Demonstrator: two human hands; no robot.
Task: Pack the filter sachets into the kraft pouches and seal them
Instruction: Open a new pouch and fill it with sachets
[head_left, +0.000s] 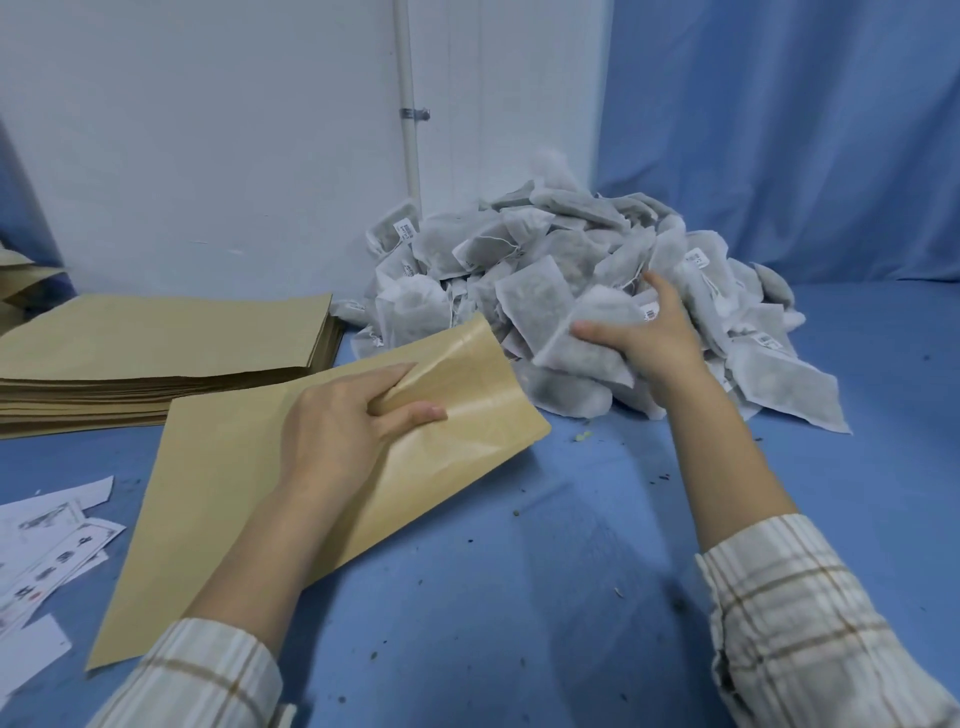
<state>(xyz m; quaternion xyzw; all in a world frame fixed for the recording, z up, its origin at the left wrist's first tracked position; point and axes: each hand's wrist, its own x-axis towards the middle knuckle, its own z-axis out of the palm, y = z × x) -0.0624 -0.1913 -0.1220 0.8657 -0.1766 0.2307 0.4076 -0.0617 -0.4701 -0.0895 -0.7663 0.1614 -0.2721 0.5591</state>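
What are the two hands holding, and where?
The left hand pinches the kraft pouch at its open mouth. The right hand grips a filter sachet on the pile, around its upper end.

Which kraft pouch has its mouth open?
The single kraft pouch gripped by the left hand, lying apart; the stacked pouches behind it lie flat.

Both forearms are bare from wrist to mid-arm, and each ends near the camera in a rolled-back cuff of a loose cream shirt, the left sleeve (208, 670) and right sleeve (800, 618) alike crossed by thin tan and brown check lines.
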